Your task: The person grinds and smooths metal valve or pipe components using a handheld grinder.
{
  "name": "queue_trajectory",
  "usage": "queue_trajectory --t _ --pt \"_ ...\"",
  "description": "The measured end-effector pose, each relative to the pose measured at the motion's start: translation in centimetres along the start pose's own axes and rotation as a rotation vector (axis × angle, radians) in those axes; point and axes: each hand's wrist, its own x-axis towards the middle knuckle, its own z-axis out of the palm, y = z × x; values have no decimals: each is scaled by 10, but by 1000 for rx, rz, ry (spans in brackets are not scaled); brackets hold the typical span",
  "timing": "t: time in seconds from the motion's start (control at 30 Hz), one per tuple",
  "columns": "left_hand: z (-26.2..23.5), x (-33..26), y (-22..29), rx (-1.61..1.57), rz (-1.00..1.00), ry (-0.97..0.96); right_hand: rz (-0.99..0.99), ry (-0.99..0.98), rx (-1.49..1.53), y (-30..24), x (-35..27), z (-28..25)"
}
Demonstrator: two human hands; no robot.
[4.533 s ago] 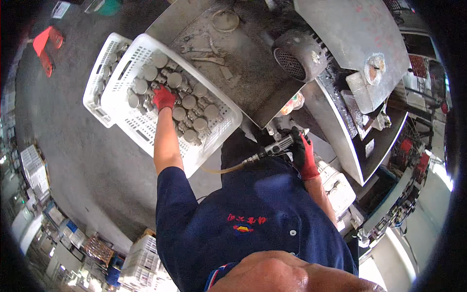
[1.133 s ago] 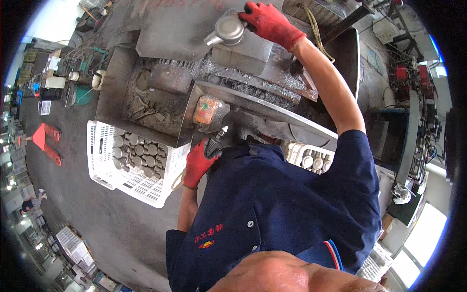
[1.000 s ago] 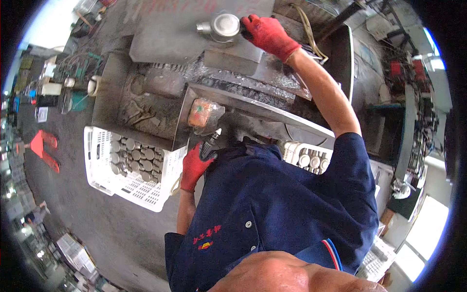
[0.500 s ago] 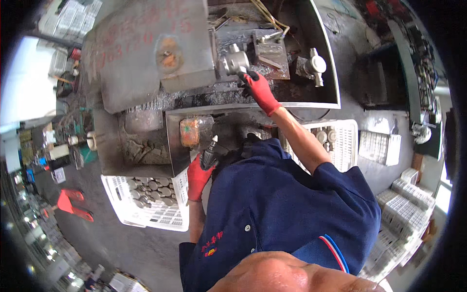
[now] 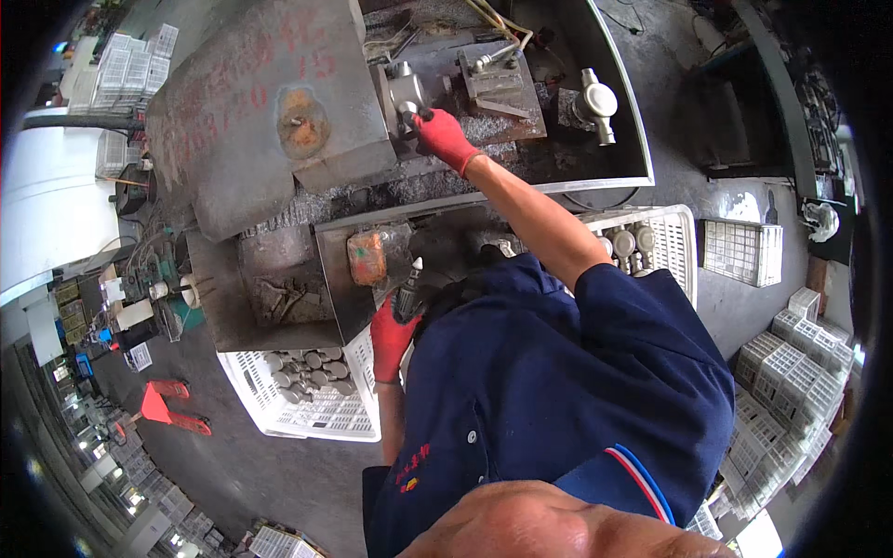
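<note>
Nearest me, my left hand (image 5: 391, 337), in a red glove, is curled tight around a power tool (image 5: 407, 296) whose tip points up and away. Left of it sits a white crate (image 5: 307, 395) of metal parts. Far ahead, my gloved right hand (image 5: 444, 139) reaches into the machine tray (image 5: 609, 84), fingers pinched on a metal fitting (image 5: 406, 96) just left of the hand.

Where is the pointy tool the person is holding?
In the head view, the pointy tool is in the red-gloved left hand, low centre-left, beside the orange block, above the white crate.
</note>
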Motion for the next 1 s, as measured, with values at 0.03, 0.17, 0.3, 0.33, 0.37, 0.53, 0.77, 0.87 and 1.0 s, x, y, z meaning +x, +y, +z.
queue_trajectory --t 0.03,0.17,0.3,0.33,0.37,0.53,0.77,0.87,1.0 --pt "1 3 -3 7 12 -7 3 -3 -2 0 -2 0" --pt "12 16 -26 137 25 -2 -29 69 -216 0 -4 3" --pt "13 41 -31 250 86 -28 -93 257 -251 10 -5 15" --pt "13 46 -31 261 82 -43 26 60 -96 15 3 13" --pt "11 44 -38 266 42 -42 -59 109 -193 0 -6 18" --pt "14 62 -42 384 57 -26 62 -21 223 31 16 17" --pt "8 68 -55 403 -4 89 256 -51 868 3 -9 29" --pt "7 89 -57 399 49 108 162 -2 667 20 3 16" --pt "6 93 -66 461 42 125 135 -59 519 14 3 16"
